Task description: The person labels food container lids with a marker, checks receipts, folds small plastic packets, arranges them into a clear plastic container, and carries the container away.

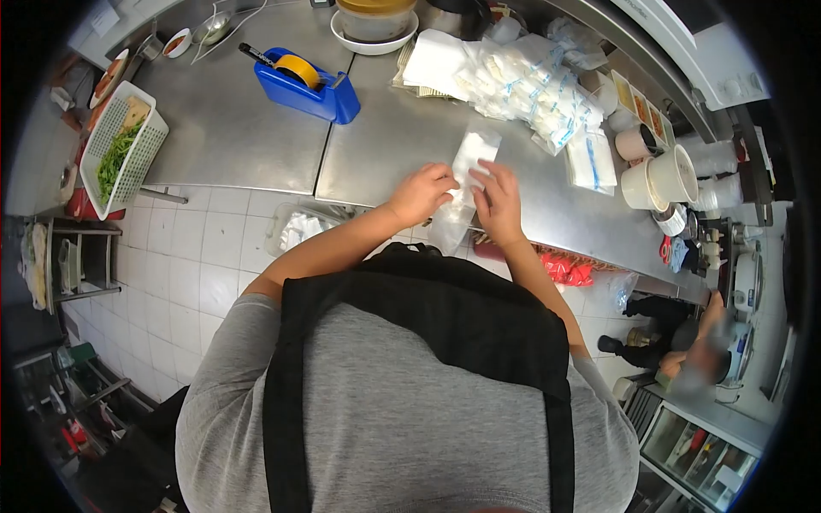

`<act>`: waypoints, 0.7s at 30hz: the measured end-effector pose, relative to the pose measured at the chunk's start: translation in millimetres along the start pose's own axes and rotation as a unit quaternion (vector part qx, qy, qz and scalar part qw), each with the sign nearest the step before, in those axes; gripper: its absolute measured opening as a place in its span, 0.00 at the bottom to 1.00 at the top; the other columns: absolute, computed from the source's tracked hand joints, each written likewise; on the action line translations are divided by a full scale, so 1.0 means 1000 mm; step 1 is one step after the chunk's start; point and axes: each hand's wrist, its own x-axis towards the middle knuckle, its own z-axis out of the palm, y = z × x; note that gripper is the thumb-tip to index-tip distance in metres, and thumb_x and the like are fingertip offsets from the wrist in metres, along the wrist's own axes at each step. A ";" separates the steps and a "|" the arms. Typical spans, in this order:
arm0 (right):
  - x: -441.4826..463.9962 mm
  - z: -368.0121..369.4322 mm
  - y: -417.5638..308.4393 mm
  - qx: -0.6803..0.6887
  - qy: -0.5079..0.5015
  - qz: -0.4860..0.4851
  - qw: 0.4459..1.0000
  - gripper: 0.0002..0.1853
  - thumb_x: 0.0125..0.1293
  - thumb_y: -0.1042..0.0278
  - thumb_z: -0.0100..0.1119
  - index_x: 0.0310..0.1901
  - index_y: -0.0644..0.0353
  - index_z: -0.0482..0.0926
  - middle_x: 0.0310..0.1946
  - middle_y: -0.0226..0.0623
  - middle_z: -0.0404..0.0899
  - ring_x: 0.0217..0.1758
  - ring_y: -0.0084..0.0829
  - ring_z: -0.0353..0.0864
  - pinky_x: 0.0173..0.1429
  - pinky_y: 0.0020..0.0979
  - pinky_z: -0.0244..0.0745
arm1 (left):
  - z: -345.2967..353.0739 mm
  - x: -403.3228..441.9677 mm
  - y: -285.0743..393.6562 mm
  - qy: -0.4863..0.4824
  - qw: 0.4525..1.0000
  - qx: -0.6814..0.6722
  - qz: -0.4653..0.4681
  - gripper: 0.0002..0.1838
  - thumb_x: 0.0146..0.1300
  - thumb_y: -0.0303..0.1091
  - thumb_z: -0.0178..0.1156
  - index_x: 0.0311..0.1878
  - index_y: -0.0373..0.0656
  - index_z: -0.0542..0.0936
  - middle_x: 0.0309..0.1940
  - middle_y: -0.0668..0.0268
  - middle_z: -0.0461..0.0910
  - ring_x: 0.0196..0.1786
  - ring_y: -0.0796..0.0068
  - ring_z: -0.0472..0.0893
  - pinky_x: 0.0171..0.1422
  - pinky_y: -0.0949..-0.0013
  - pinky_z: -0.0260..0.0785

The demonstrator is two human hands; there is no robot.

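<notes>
Plastic sleeve (475,151) lies between left hand (422,194) and right hand (498,202), long axis pointing away; fingers bent — gripping, I cannot tell.

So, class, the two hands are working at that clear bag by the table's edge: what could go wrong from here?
The clear bag hangs partly past the edge of the metal table, so it might slip off if the left hand and right hand both let go. The white packets are heaped loosely, so a nudge could make some slide.
</notes>
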 end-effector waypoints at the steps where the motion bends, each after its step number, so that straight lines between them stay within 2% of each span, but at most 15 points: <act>1: -0.012 -0.001 -0.004 0.026 -0.020 0.006 0.999 0.15 0.54 0.79 0.58 0.45 0.60 0.78 0.54 0.41 0.73 0.57 0.45 0.71 0.62 0.39 0.64 | 0.002 -0.003 -0.005 -0.007 1.000 -0.021 0.000 0.09 0.49 0.27 0.63 0.36 0.45 0.80 0.37 0.66 0.76 0.44 0.63 0.76 0.48 0.64 0.71; 3: -0.034 -0.003 -0.010 0.060 -0.070 0.026 0.995 0.16 0.49 0.81 0.58 0.43 0.59 0.77 0.54 0.40 0.72 0.59 0.45 0.69 0.63 0.41 0.62 | 0.003 -0.005 -0.018 -0.030 0.999 0.003 0.044 0.09 0.51 0.27 0.61 0.37 0.44 0.80 0.39 0.67 0.77 0.44 0.64 0.76 0.48 0.64 0.72; 6: -0.048 -0.010 -0.026 0.050 -0.105 -0.003 0.993 0.22 0.44 0.78 0.59 0.46 0.56 0.75 0.55 0.39 0.72 0.62 0.45 0.67 0.64 0.47 0.60 | -0.005 -0.006 -0.030 -0.084 0.991 0.035 0.100 0.09 0.53 0.26 0.57 0.39 0.42 0.80 0.43 0.66 0.78 0.45 0.64 0.77 0.49 0.64 0.72; 7: -0.048 -0.013 -0.037 0.030 -0.126 0.004 0.992 0.25 0.42 0.76 0.61 0.48 0.53 0.75 0.58 0.36 0.70 0.67 0.44 0.62 0.68 0.48 0.55 | -0.010 -0.007 -0.030 -0.105 0.987 0.046 0.115 0.09 0.54 0.25 0.56 0.39 0.41 0.80 0.43 0.66 0.78 0.45 0.64 0.77 0.50 0.64 0.72; 10: -0.056 -0.003 -0.043 -0.035 -0.138 0.009 0.990 0.26 0.43 0.73 0.63 0.49 0.51 0.75 0.62 0.33 0.67 0.70 0.42 0.57 0.70 0.49 0.51 | -0.023 -0.007 -0.027 -0.126 0.980 0.053 0.146 0.11 0.53 0.25 0.55 0.40 0.42 0.81 0.47 0.65 0.78 0.50 0.63 0.76 0.55 0.64 0.71; 11: -0.064 0.006 -0.033 -0.059 -0.119 -0.004 0.991 0.22 0.46 0.72 0.64 0.47 0.49 0.76 0.61 0.29 0.69 0.69 0.39 0.60 0.69 0.49 0.52 | -0.024 -0.007 -0.027 -0.144 0.975 0.047 0.160 0.12 0.53 0.25 0.55 0.42 0.42 0.80 0.49 0.64 0.77 0.51 0.63 0.76 0.56 0.63 0.70; 13: -0.067 0.016 -0.022 -0.052 -0.092 -0.011 0.994 0.18 0.49 0.72 0.63 0.44 0.50 0.77 0.59 0.28 0.72 0.68 0.38 0.63 0.69 0.48 0.53 | -0.026 -0.004 -0.031 -0.180 0.965 0.038 0.189 0.14 0.52 0.27 0.56 0.44 0.42 0.80 0.51 0.63 0.76 0.54 0.62 0.75 0.58 0.63 0.69; 17: -0.069 0.017 -0.019 -0.043 -0.067 -0.010 0.997 0.11 0.51 0.72 0.61 0.38 0.51 0.77 0.55 0.26 0.75 0.65 0.35 0.67 0.67 0.47 0.55 | -0.038 0.002 -0.037 -0.249 0.951 -0.010 0.185 0.21 0.50 0.32 0.61 0.50 0.47 0.77 0.54 0.64 0.75 0.56 0.62 0.73 0.60 0.60 0.67; 21: -0.067 0.016 -0.024 -0.056 -0.055 -0.015 0.997 0.12 0.49 0.73 0.62 0.37 0.51 0.76 0.54 0.26 0.75 0.64 0.35 0.68 0.67 0.46 0.54 | -0.046 -0.001 -0.033 -0.247 0.944 0.023 0.219 0.27 0.47 0.36 0.66 0.54 0.54 0.76 0.52 0.65 0.75 0.56 0.62 0.73 0.60 0.59 0.64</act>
